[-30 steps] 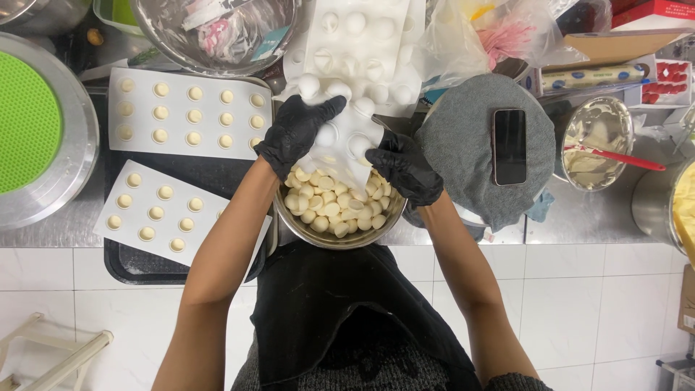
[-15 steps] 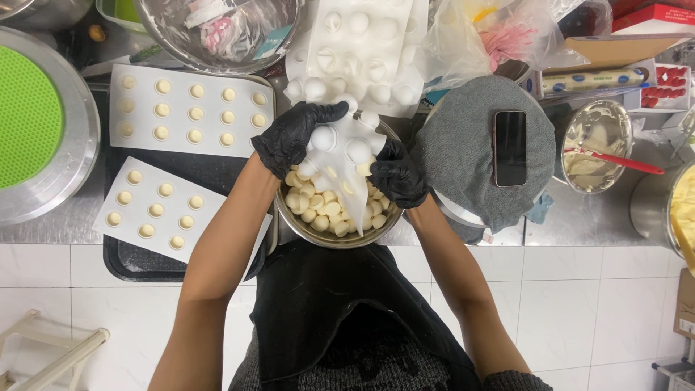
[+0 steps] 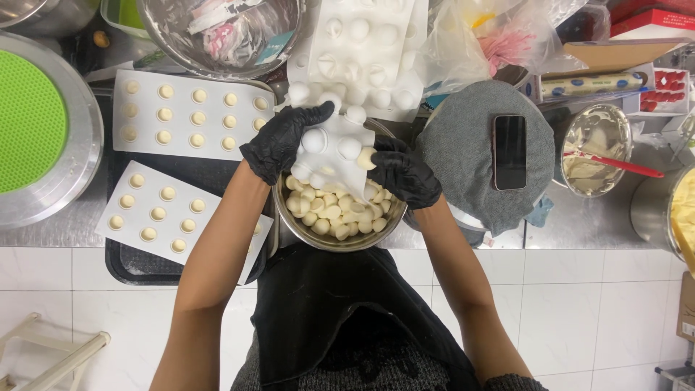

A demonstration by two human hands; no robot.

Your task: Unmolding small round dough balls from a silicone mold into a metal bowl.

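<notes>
Both my hands wear black gloves and grip a white silicone mould (image 3: 331, 148) with round domed cavities, held over a steel bowl (image 3: 340, 240). My left hand (image 3: 279, 141) clasps the mould's left edge. My right hand (image 3: 404, 172) pinches its right side, where one pale ball sits at my fingertips. The bowl is heaped with several small cream-coloured balls (image 3: 329, 210). The mould's far end lies over another white mould (image 3: 362, 51) behind it.
Two white moulds filled with cream discs (image 3: 192, 116) (image 3: 163, 213) lie on a dark tray at left. A round pan with a green mat (image 3: 29, 123) sits far left. A phone (image 3: 510, 150) rests on a grey cloth; a steel cup with a red spatula (image 3: 597, 148) stands at right.
My hands have closed in on the mould and bent it down over the bowl; a second ago they were spread apart at the bowl's rim.
</notes>
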